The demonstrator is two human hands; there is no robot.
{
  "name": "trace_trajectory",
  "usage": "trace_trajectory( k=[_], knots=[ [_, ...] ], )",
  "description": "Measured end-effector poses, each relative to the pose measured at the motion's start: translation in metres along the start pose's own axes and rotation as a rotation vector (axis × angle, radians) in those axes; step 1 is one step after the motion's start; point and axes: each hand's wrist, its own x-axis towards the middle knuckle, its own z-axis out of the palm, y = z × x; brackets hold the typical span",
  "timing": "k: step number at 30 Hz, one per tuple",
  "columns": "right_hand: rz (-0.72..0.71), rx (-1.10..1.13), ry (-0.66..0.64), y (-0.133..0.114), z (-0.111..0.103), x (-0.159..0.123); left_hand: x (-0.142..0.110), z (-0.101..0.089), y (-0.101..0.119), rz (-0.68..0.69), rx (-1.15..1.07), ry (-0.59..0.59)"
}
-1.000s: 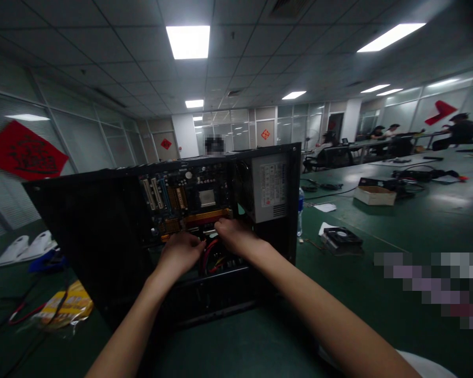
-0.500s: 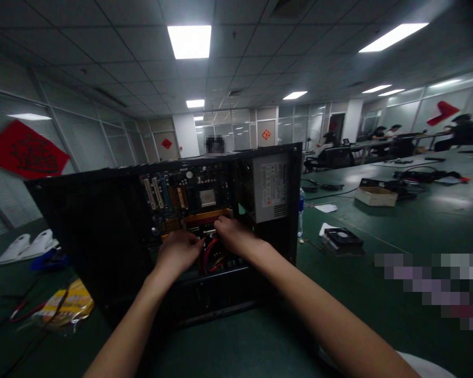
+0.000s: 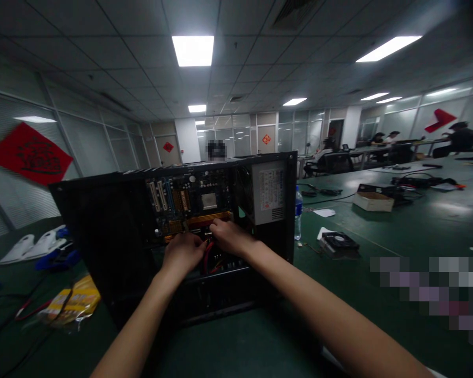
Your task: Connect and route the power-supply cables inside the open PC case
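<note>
A black computer case point(image 3: 98, 241) stands upright with its side off, the motherboard point(image 3: 195, 189) showing inside. Both my hands reach into its lower part, below the yellow and red memory slots point(image 3: 210, 217). My left hand point(image 3: 184, 253) is closed, its fingertips pinched beside the red cables point(image 3: 207, 256); what they grip is hidden. My right hand point(image 3: 231, 236) is also closed, fingertips together at the board's lower edge, just right of the left fingertips. I cannot make out what it holds. The grey power supply point(image 3: 268, 194) sits at the case's upper right.
On the green table point(image 3: 374, 294), a cooling fan point(image 3: 339, 242), a small open box point(image 3: 372, 201) and a water bottle point(image 3: 298, 210) stand to the right. Left of the case lie a yellow plastic packet point(image 3: 76, 302) and loose cables. People sit farther back.
The view has tilted up slightly, and the case sits a little differently in it. My right fingertips have shifted slightly left toward the left hand. Both hands stay in the case.
</note>
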Motion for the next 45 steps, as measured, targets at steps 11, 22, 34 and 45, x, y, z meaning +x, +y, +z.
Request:
trace_trajectory(
  k=[11,22,34,45],
  knots=[
    [0.032,-0.061,-0.003,-0.002,0.006,0.007,0.0,0.005,-0.004,-0.002,-0.076,0.033],
    [0.072,0.05,0.039,0.008,0.006,0.005,-0.002,0.007,-0.001,-0.044,-0.003,0.14],
    [0.074,0.221,0.077,-0.001,0.007,-0.008,-0.007,0.005,0.005,0.083,0.05,0.129],
    [0.114,0.251,0.126,-0.001,0.005,-0.006,-0.001,0.006,0.004,0.104,0.016,0.146]
  ],
)
